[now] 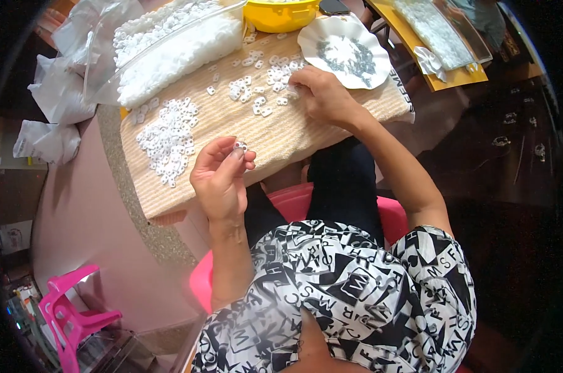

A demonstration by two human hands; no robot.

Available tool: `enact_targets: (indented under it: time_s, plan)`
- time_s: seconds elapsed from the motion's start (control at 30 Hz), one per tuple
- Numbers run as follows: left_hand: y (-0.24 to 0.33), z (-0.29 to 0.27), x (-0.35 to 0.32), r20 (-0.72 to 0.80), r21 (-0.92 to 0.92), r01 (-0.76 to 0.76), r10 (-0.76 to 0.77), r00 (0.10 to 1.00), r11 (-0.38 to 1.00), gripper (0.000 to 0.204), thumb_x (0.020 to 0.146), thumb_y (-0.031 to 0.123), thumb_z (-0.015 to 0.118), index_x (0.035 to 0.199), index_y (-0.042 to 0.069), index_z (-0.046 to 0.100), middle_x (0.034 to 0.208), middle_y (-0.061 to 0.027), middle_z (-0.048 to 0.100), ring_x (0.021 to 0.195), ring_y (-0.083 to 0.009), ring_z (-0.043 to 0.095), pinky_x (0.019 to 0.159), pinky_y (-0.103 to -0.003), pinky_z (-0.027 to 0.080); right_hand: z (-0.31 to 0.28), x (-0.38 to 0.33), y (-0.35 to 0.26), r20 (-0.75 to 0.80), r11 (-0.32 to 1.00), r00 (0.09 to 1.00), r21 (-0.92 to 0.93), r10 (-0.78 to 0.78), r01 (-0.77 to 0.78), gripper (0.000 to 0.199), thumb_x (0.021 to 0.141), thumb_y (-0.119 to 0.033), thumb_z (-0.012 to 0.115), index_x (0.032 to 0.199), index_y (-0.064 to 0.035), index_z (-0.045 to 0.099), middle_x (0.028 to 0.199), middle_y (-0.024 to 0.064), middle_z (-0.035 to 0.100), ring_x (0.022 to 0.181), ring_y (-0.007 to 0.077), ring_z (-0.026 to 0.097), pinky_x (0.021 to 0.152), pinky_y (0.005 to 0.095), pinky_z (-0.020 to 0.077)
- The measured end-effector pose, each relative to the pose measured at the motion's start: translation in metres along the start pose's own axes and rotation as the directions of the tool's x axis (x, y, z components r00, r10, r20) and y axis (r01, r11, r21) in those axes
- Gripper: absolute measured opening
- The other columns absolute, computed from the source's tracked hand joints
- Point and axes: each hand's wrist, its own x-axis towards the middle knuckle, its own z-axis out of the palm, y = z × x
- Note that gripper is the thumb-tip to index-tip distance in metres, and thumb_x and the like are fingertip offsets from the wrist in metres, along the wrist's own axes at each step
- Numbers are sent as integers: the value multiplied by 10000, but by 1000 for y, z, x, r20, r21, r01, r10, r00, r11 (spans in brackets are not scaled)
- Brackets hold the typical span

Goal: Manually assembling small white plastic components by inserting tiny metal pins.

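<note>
My left hand is raised over the near edge of the cloth-covered table, thumb and fingers pinched on a small white plastic piece with dark holes. Farther right, my right hand reaches over the cloth, its fingertips together beside a loose heap of similar white pieces. Whatever those fingers hold is hidden. Just beyond that hand lies a white scalloped plate with small dark and whitish parts on it. A larger pile of white pieces spreads on the cloth left of my left hand.
A clear plastic bin full of white pieces stands at the far left, next to a yellow basin. The striped cloth covers the table. White plastic bags hang left. A pink stool stands at lower left.
</note>
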Motion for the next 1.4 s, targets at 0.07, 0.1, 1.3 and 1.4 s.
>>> enact_targets:
  time_s: [0.07, 0.1, 1.3, 1.4]
  plan:
    - [-1, 0, 0, -5, 4, 6, -6, 1000, 1000, 195, 751, -70, 532, 935, -15, 565, 802, -118, 581, 666, -203, 587, 570, -268, 477, -3, 1, -7, 51, 953, 990, 268, 130, -139, 173, 780, -9, 518, 948, 4, 559, 741, 94, 553, 685, 185, 538, 643, 278, 435]
    - [-2, -1, 0, -9, 1, 8, -8, 1000, 1000, 191, 751, -71, 533, 932, -19, 567, 798, -119, 581, 668, -202, 587, 575, -267, 479, -8, 1, -12, 54, 953, 990, 270, 128, -138, 173, 780, -9, 518, 948, 4, 559, 741, 94, 553, 685, 185, 538, 643, 278, 435]
    - [4, 29, -25, 186, -116, 121, -98, 978, 986, 208, 783, -69, 517, 991, -82, 534, 800, -138, 590, 710, -184, 598, 612, -255, 489, -36, -40, -89, 465, 85, 829, 855, 312, -512, 194, 811, -55, 557, 985, 31, 568, 760, 43, 590, 615, 67, 539, 510, 174, 434]
    - [4, 30, -26, 191, -90, 115, -97, 977, 989, 218, 781, -70, 520, 997, -90, 533, 809, -134, 585, 706, -179, 596, 611, -253, 487, -40, -40, -90, 458, 87, 833, 859, 310, -504, 181, 807, -48, 555, 970, 29, 570, 734, 25, 581, 614, 61, 535, 515, 170, 434]
